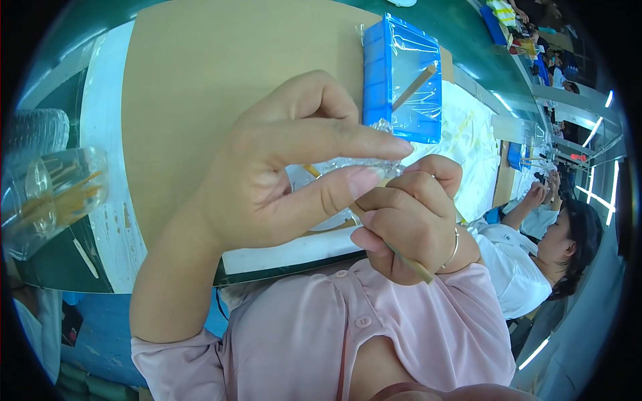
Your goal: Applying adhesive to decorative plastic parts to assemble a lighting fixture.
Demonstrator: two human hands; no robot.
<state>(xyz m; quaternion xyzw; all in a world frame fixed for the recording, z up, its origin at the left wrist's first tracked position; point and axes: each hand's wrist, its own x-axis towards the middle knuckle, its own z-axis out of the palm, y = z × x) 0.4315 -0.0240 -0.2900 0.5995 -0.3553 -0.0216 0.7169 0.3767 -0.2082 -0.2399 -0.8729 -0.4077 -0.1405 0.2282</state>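
Observation:
In the middle of the head view, my left hand (267, 174) pinches crinkled, shiny, see-through film (344, 162) between thumb and index finger. Close against it on the right, my right hand (418, 220) is closed round a thin wooden stick (418, 269), whose flat lower end sticks out below the fist. The stick's upper end runs up toward the film; my fingers hide whether the two touch. Behind my hands a pale round thing (328, 222) shows only in part.
A blue bin (378, 73) lined with transparent film stands beyond my hands, a wooden stick (416, 87) slanting out of it. Brown cardboard (180, 80) covers the table. At left lies a transparent container (60, 194) with several sticks. A person in white (508, 260) sits at right.

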